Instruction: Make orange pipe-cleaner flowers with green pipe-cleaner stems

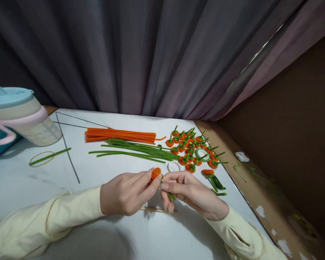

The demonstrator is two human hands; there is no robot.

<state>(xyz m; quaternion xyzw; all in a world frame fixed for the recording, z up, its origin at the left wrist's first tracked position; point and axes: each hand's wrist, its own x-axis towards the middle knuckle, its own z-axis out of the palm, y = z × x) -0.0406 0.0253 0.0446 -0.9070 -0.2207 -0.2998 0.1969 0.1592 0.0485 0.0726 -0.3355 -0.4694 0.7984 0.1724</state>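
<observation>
1. Both hands are mid-table, over the white table (pixel 151 238). I see bare surface toward me and to the left.
2. The table's right edge runs diagonally just past the right hand (pixel 195 195). Beyond it is a brown ledge (pixel 260 187), so little room that side.
3. The far edge is closed off by the curtain (pixel 151 54). A jug (pixel 21 119) sits at far left, well apart from the hands.
4. Clutter beyond the hands:
   - white ring (pixel 174 166), near the fingertips
   - orange stems (pixel 121 134) and green stems (pixel 135 150), laid lengthwise left-right
   - pile of finished carrots (pixel 191 146), near the right edge
   - short green offcuts (pixel 218 184), just right of the right hand
5. The left hand (pixel 124 195) has thumb and forefinger pinched narrow on the orange coil (pixel 155 174), held just above the table between the two hands.
6. The right hand's fingers are closed on the green stem (pixel 171 195) that comes off the coil.
7. The long axis runs diagonally: coil end up and away from me, stem tip down toward me and slightly right.
8. A wooden stick (pixel 151 209) lies flat under the hands, roughly left-right.
</observation>
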